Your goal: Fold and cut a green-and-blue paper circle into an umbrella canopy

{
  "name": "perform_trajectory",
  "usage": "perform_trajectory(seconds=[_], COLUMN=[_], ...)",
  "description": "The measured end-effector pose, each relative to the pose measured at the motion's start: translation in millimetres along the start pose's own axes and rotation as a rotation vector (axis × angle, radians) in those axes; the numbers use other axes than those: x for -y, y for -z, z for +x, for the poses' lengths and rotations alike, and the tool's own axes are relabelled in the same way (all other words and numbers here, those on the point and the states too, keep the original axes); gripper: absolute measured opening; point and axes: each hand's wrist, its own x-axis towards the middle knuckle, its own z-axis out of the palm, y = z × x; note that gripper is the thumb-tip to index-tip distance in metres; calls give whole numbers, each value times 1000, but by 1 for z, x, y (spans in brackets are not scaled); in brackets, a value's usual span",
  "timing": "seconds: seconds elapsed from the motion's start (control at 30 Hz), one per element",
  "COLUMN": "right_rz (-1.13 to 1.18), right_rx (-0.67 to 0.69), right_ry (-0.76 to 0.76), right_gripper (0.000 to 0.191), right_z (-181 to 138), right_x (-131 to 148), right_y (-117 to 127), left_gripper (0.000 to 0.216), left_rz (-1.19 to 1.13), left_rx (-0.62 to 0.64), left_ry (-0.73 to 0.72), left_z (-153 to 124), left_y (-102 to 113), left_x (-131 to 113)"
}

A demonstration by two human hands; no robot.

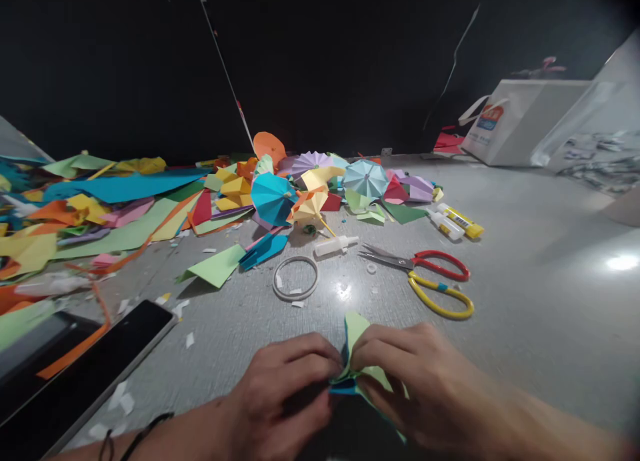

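At the bottom centre of the frame, the left hand (283,397) and right hand (415,381) meet over a folded paper (357,361), pale green outside with a blue layer showing low down (344,386). Both hands are closed in, with the fingers curled over the paper and pressed towards each other, pinching its layers between them; the exact fingertip contact is hidden behind the knuckles. The paper is held just above the grey table (525,327), and its green point stands up between the 2 hands. The step in hand appears to be folding or creasing this paper, and for now the layers call for steady pressure at the pinch so that they stay aligned. Beyond the hands lie a ring of clear tape (295,277), a small glue bottle (335,245), and scissors (400,261) with 1 red and 1 yellow loop handle. Further up, 3 paper parasols (273,199) stand among coloured paper scraps (125,187), which spread towards the upper left. 2 glue tubes (460,221) lie right of centre, a black tablet (90,354) sits at the lower left, and a white bag (520,124) stands at the upper right.
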Motion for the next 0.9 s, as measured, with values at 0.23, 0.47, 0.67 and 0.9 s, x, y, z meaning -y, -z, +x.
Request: perform_trajectory(seconds=[0.23,0.47,0.67,0.9], right_rz=[66,-145,-354,-256], right_rx=[14,-92,-102,-129], right_ry=[2,92,238,223], right_gripper=[12,20,20,20], right_z=[3,3,3,4], right_x=[2,4,-1,-9], right_y=[5,2,5,-3], left_gripper=[21,32,30,32], left_rz=[2,55,131,165], left_rx=[-11,-67,78,30], left_ry=[-35,-31,-1,1], left_z=[-4,-5,-17,-12], left_y=[3,-3,-1,-1], left_x=[-2,3,11,12])
